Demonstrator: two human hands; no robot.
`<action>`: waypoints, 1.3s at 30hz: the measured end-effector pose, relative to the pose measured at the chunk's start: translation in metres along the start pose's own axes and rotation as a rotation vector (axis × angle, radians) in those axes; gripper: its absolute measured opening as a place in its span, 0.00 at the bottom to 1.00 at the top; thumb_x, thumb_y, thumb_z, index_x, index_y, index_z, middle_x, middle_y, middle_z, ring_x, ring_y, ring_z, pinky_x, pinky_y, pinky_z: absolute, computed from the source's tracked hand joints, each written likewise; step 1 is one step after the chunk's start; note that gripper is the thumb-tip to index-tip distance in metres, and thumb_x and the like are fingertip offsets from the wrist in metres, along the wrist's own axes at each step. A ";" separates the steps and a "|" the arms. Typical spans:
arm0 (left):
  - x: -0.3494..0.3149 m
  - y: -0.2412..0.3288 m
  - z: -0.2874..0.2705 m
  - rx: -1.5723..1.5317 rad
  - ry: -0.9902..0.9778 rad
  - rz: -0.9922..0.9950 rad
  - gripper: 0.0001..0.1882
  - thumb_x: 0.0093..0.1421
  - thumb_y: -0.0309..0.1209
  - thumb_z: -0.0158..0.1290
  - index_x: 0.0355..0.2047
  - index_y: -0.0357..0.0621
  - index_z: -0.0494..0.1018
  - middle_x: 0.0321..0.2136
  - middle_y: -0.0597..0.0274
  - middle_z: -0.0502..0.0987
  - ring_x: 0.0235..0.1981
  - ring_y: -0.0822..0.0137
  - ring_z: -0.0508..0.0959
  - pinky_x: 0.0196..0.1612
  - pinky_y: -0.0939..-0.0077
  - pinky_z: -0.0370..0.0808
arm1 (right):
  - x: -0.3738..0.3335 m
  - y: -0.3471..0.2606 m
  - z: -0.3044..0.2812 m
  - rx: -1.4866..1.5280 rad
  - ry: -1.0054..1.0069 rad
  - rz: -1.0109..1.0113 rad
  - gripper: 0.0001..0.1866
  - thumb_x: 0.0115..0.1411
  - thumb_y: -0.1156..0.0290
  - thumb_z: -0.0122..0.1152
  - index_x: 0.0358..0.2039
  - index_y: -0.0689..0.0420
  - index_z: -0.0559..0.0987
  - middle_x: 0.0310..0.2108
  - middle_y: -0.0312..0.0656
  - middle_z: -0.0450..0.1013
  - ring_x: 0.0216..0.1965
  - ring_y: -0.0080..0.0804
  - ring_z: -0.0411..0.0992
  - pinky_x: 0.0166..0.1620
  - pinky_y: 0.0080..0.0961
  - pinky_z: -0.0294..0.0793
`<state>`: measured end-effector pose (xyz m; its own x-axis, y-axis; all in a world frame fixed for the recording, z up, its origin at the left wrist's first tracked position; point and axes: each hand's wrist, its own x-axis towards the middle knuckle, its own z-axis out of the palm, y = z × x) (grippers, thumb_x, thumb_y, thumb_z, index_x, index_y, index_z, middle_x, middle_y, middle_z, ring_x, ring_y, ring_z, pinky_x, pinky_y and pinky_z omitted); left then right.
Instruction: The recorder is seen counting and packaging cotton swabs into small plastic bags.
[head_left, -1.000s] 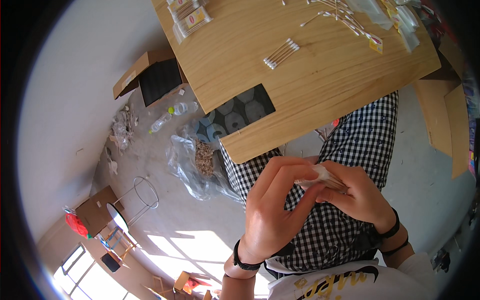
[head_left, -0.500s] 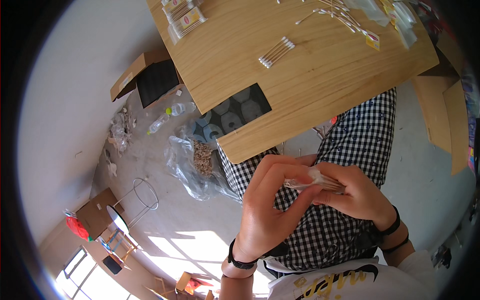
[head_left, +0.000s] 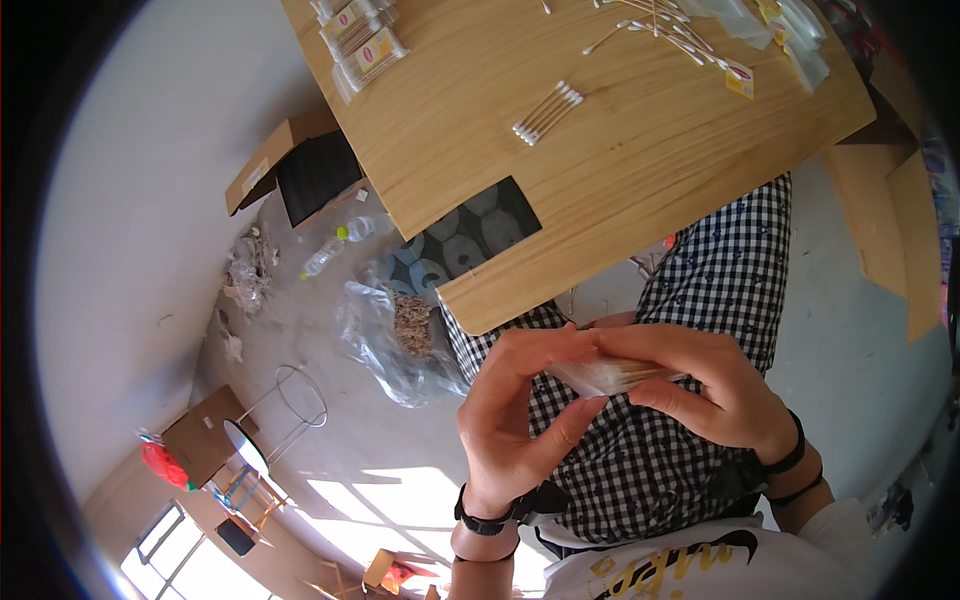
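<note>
Bagged swabs (head_left: 622,376) lie partly hidden, right hand (head_left: 732,395) pinching them, left hand (head_left: 497,412) unclear in its grip.

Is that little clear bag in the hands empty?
Not empty: cotton swabs show through the clear bag gripped by the right hand. Whether it is completely full, I cannot tell.
</note>
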<state>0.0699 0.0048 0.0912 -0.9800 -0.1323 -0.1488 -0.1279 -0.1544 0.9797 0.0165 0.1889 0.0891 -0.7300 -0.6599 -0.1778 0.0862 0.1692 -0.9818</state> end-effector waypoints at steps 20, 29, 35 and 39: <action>-0.004 -0.015 -0.004 0.199 -0.039 0.350 0.11 0.41 0.16 0.60 0.28 0.39 0.76 0.34 0.53 0.76 0.40 0.55 0.77 0.41 0.66 0.75 | -0.001 0.002 -0.006 -0.063 0.200 -0.091 0.29 0.50 0.75 0.65 0.53 0.62 0.66 0.50 0.45 0.67 0.47 0.34 0.71 0.48 0.29 0.73; -0.012 -0.029 0.020 0.967 0.162 0.718 0.12 0.39 0.33 0.68 0.23 0.54 0.75 0.30 0.71 0.71 0.35 0.66 0.72 0.33 0.74 0.68 | -0.015 0.004 0.024 0.721 0.167 0.136 0.23 0.56 0.71 0.61 0.48 0.62 0.62 0.50 0.49 0.65 0.51 0.32 0.67 0.54 0.30 0.67; -0.012 -0.030 0.032 1.077 0.211 0.746 0.13 0.37 0.37 0.69 0.22 0.59 0.76 0.35 0.72 0.69 0.40 0.67 0.69 0.37 0.73 0.65 | -0.013 0.002 0.026 0.775 0.323 0.213 0.14 0.61 0.75 0.54 0.45 0.65 0.65 0.45 0.48 0.70 0.47 0.27 0.69 0.51 0.22 0.69; -0.011 -0.029 0.037 1.067 0.224 0.733 0.13 0.37 0.39 0.69 0.22 0.59 0.76 0.36 0.71 0.69 0.41 0.66 0.69 0.39 0.73 0.65 | -0.012 0.003 0.030 0.732 0.430 0.134 0.11 0.61 0.76 0.52 0.43 0.66 0.67 0.42 0.47 0.73 0.43 0.25 0.72 0.48 0.20 0.70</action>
<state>0.0792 0.0467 0.0690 -0.8397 -0.0284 0.5423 0.2617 0.8539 0.4498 0.0459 0.1758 0.0866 -0.8630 -0.3083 -0.4003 0.4981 -0.3866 -0.7761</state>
